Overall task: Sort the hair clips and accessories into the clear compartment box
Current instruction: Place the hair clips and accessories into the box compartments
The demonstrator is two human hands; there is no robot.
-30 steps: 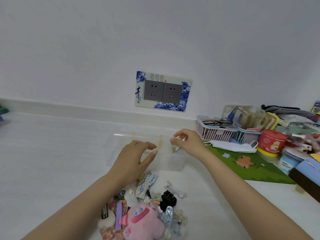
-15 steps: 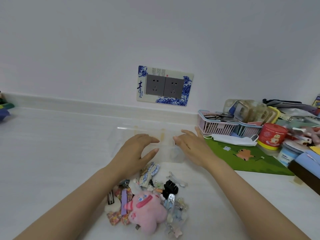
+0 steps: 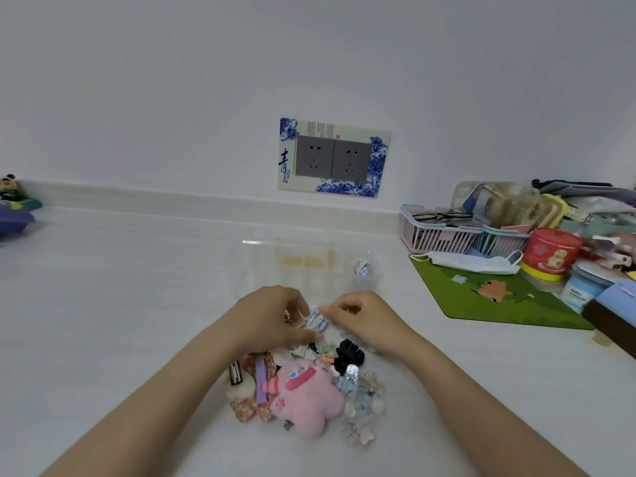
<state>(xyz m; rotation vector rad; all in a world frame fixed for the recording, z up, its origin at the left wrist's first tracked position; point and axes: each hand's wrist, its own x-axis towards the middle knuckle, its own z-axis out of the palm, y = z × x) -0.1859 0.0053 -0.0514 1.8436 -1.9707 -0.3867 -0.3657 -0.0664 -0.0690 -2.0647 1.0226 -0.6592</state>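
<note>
The clear compartment box (image 3: 261, 266) stands on the white counter beyond my hands, with one blue-white bow clip (image 3: 361, 266) in its right end. A pile of hair accessories lies in front of me: a pink plush clip (image 3: 306, 397), a black claw clip (image 3: 349, 354), floral bows (image 3: 249, 406) and clear star clips (image 3: 361, 418). My left hand (image 3: 272, 316) and my right hand (image 3: 361, 318) meet at the pile's far edge. Both pinch a blue-white fabric bow clip (image 3: 316, 320) between their fingertips.
A green mat (image 3: 488, 297) with a white face mask (image 3: 471, 261) lies to the right. Behind it are a pink basket (image 3: 437, 232), a red tin (image 3: 550, 253) and cluttered boxes. A wall socket (image 3: 334, 160) sits above the counter. Soft toys (image 3: 13, 208) rest at the far left.
Both hands drew back from the clear box to the pile and took hold of a blue-white bow clip. The clip held a second ago now lies in the box's right end.
</note>
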